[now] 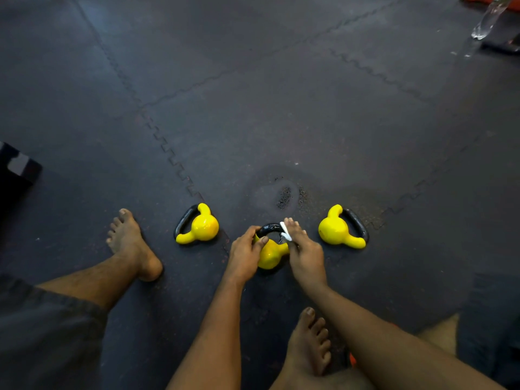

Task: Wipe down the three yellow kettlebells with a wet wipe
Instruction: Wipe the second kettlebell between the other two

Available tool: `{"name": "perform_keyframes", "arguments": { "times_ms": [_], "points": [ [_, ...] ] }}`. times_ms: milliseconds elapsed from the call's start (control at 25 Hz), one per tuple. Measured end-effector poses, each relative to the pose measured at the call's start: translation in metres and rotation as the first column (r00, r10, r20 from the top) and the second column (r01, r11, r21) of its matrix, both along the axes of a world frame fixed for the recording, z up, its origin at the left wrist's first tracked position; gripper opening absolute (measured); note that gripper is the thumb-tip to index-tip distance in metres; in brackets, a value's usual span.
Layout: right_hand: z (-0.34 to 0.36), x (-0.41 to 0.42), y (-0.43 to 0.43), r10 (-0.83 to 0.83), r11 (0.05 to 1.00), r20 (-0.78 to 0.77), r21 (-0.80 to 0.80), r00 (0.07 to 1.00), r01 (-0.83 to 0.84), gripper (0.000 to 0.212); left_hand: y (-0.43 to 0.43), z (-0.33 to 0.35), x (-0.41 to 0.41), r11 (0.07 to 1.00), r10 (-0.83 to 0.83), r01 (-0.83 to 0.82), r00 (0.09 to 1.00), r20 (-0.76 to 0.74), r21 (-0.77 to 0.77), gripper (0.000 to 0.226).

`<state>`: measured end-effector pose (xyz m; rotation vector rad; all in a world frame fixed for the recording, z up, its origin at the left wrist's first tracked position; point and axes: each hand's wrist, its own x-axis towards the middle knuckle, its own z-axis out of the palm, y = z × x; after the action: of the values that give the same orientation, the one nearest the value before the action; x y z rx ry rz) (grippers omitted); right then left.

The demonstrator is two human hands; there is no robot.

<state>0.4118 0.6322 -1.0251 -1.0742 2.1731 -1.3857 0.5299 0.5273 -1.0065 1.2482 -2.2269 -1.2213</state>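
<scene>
Three yellow kettlebells with black handles lie on the dark floor mat. The left kettlebell (201,228) and the right kettlebell (339,230) lie on their sides, untouched. Between them is the middle kettlebell (270,254), with my left hand (244,254) gripping its yellow body and the left end of its handle. My right hand (302,249) pinches a white wet wipe (285,231) and presses it against the right side of the black handle. Both hands hide part of that kettlebell.
My bare left foot (132,243) rests left of the kettlebells; my right foot (309,342) lies under my right forearm. A wet patch (284,192) marks the mat beyond the middle kettlebell. A clear plastic bottle (488,19) stands far right; a dark box (17,167) sits at the left edge.
</scene>
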Motion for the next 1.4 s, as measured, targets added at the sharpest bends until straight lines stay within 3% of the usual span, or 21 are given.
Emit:
{"name": "perform_keyframes", "arguments": {
  "times_ms": [160,280,360,480,720,840,960,1040,1200,1320,1400],
  "points": [
    [0.003,-0.014,-0.003,-0.288,0.944,0.185,0.221,0.940,0.245,0.030,0.001,0.001,-0.002,1.000,-0.016,0.016,1.000,0.012,-0.004,0.020],
    [0.016,-0.013,-0.020,-0.356,0.883,0.111,0.365,0.928,0.295,0.031,0.002,0.001,-0.005,1.000,-0.030,0.030,0.999,0.027,-0.007,0.021],
    [0.026,-0.001,-0.030,-0.280,0.922,0.033,0.289,0.959,0.259,0.031,0.002,0.002,-0.005,1.000,-0.020,0.020,0.999,0.025,0.001,0.022],
    [0.030,0.014,-0.030,-0.055,0.990,-0.023,0.130,0.998,0.058,0.041,0.002,0.002,-0.002,0.999,0.000,0.000,1.000,-0.001,0.032,0.022],
    [0.015,0.008,-0.004,0.200,0.980,-0.281,0.069,0.939,-0.188,0.052,0.003,0.001,0.002,0.998,0.026,-0.025,0.999,-0.028,0.055,0.023],
    [0.008,0.003,0.000,0.057,0.998,-0.081,0.004,0.995,-0.057,0.049,0.003,0.001,0.001,0.998,0.033,-0.032,0.999,-0.018,0.059,0.021],
    [0.001,-0.008,0.003,-0.270,0.947,0.160,0.224,0.950,0.231,0.039,0.002,0.000,0.001,0.998,0.032,-0.032,0.999,0.000,0.060,0.022],
    [-0.003,-0.010,0.000,-0.319,0.920,0.185,0.295,0.930,0.257,0.038,0.002,-0.002,0.002,0.998,0.027,-0.027,1.000,0.008,0.065,0.023],
    [0.001,-0.003,-0.015,-0.302,0.951,0.283,0.149,0.910,0.269,0.034,0.002,-0.002,0.001,0.998,0.018,-0.021,0.999,0.040,0.064,0.026],
    [0.003,-0.021,-0.033,-0.362,0.932,0.526,0.223,0.770,0.286,0.035,0.004,-0.002,0.004,0.998,0.020,-0.021,1.000,0.021,0.066,0.027],
    [0.005,-0.037,-0.041,-0.390,0.914,0.652,0.361,0.650,0.185,0.045,0.005,-0.003,0.004,0.997,0.025,-0.026,1.000,0.019,0.066,0.027]
  ]
}}
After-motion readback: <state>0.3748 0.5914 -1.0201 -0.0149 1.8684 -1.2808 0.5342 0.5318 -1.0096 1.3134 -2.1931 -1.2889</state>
